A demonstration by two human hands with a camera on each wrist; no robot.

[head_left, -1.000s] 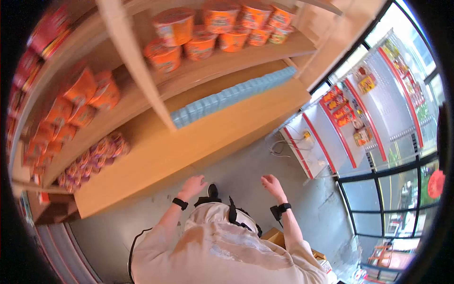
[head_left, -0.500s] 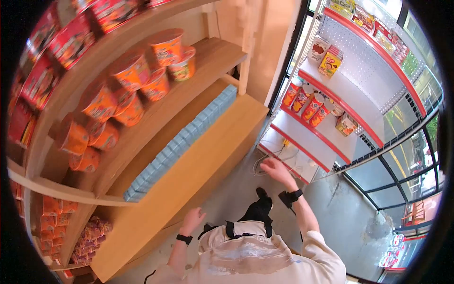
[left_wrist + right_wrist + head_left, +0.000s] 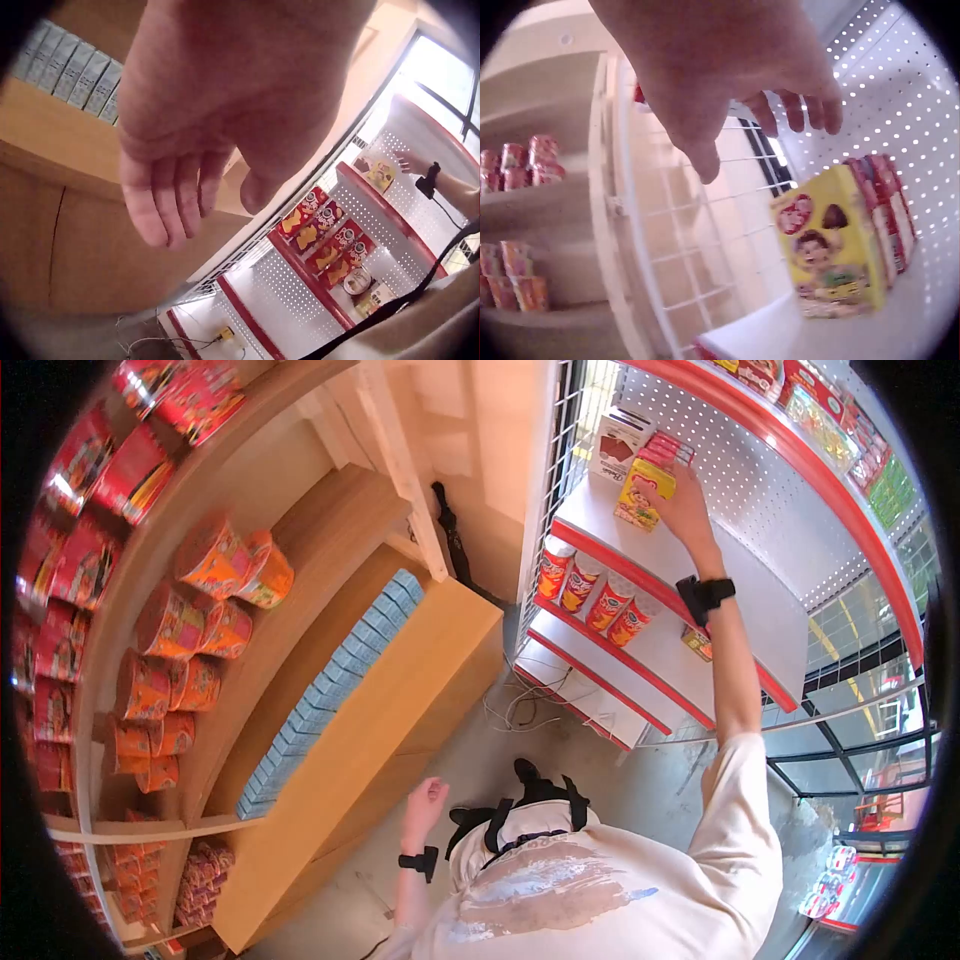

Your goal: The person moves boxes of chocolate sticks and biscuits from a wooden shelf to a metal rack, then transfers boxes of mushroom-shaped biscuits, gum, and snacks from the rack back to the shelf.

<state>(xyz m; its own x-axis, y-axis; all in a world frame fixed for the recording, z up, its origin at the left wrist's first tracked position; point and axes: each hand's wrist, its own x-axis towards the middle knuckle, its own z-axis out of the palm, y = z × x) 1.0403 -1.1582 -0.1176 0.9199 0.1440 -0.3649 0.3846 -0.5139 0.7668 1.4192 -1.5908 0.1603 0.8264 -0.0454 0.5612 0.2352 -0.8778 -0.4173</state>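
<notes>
My right hand (image 3: pixel 684 508) reaches over a white pegboard shelf, beside a yellow snack box (image 3: pixel 646 485) with a cartoon figure on its front. In the right wrist view the box (image 3: pixel 829 251) stands upright, below the spread, gently bent fingers (image 3: pixel 791 112), with a gap between. Red-and-pink boxes (image 3: pixel 889 217) line up behind it. A white-and-brown box (image 3: pixel 618 445) is on its left. Low in front of my body, my left hand (image 3: pixel 425 807) hangs with loosely curled fingers and holds nothing; the left wrist view shows its empty palm (image 3: pixel 232 97).
Red chip canisters (image 3: pixel 610 605) fill part of the shelf below, and loose cables (image 3: pixel 525 705) lie near the floor. To the left, a wooden counter (image 3: pixel 400 705) carries a row of blue-grey boxes (image 3: pixel 330 695), under shelves of orange noodle cups (image 3: pixel 168 620).
I have turned and come closer to the white rack. My right hand has risen from waist height out to the yellow box. The left hand still hangs low.
</notes>
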